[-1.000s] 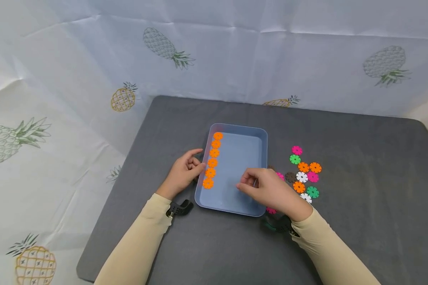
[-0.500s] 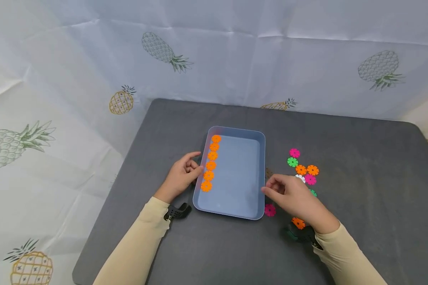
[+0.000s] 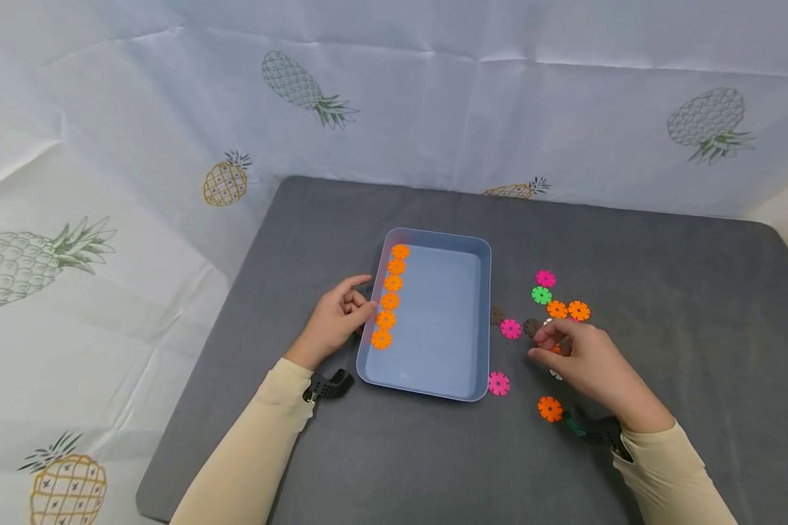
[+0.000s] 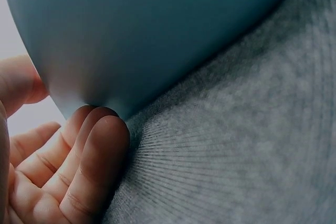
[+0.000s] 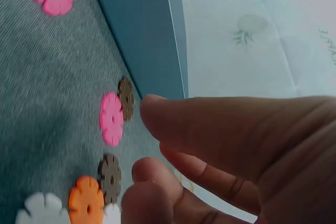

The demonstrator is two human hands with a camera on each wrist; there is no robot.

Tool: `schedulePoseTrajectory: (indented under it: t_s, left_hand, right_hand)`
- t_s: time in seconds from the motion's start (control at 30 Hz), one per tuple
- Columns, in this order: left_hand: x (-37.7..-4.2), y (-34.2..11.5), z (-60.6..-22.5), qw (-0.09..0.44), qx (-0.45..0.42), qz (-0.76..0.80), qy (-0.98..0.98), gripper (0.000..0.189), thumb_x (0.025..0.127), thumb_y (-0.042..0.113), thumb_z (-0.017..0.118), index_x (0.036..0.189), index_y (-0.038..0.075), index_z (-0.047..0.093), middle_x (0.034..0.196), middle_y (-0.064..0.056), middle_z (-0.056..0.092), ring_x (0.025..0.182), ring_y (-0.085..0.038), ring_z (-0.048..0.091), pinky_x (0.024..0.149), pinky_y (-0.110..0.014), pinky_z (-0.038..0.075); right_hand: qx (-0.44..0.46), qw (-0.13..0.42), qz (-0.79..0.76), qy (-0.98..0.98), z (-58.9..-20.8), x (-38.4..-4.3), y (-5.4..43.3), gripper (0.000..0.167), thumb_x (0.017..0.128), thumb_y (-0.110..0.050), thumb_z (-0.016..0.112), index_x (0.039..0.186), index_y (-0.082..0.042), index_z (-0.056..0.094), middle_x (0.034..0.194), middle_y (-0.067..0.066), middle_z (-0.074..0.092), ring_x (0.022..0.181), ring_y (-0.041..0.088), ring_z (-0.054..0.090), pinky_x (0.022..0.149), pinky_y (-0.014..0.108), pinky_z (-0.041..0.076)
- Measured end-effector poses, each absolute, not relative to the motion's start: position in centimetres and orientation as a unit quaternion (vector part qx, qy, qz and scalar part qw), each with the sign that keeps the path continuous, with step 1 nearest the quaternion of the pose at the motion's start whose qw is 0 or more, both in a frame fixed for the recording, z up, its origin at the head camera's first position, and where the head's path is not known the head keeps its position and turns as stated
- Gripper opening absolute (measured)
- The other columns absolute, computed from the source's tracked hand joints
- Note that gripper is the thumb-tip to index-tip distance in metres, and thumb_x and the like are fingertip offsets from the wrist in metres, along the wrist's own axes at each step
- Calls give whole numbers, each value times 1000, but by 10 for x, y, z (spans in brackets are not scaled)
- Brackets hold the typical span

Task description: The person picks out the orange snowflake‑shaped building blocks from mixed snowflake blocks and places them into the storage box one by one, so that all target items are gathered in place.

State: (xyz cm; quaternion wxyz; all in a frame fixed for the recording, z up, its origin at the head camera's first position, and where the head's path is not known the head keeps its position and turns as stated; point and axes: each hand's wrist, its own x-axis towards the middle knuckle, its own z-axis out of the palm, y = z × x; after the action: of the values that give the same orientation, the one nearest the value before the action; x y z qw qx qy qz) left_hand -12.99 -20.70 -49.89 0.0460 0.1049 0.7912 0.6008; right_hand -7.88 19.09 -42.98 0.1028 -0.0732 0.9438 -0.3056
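A shallow blue-grey tray stands on the table with a column of orange flower-shaped discs along its left side. My left hand holds the tray's left wall; in the left wrist view its curled fingers bear on the outer wall while another digit meets the rim. To the right of the tray, my right hand hovers over scattered discs, thumb and fingertips apart, nothing between them. Below it in the right wrist view lie an orange disc, a brown disc and a white disc.
Pink discs lie beside the tray, with a brown one close to its wall. Farther back are a green disc and another pink one. A lone orange disc lies toward the front. A pineapple-print cloth hangs behind the table.
My right hand has moved from above the tray rightward, past its wall, to the loose discs. The left hand stays at the tray's left wall, and the orange column looks the same.
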Motion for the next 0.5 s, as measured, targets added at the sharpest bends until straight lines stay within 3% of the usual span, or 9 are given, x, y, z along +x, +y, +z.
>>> schedulePoseTrajectory:
  t_s: [0.2,0.5]
  left_hand:
    - [-129,-208,-501,49,101,595,796,54,101,15,69,151,4,52,92,-12,68,64,-16,56,60,-26,48]
    - [-130,-206,-502,45,102,592,798,54,102,15,69,151,5,51,92,-12,68,64,-16,56,60,-26,49]
  right_hand:
    - [-75,71,-282,954,-434,-77,198,20,89,-15,84,103,-7,73,94,4,70,62,15,53,54,29,45]
    - [-63,73,-272,958,-445,-84,207,23,90,-19,84,103,-5,71,92,6,69,61,17,50,53,31,43]
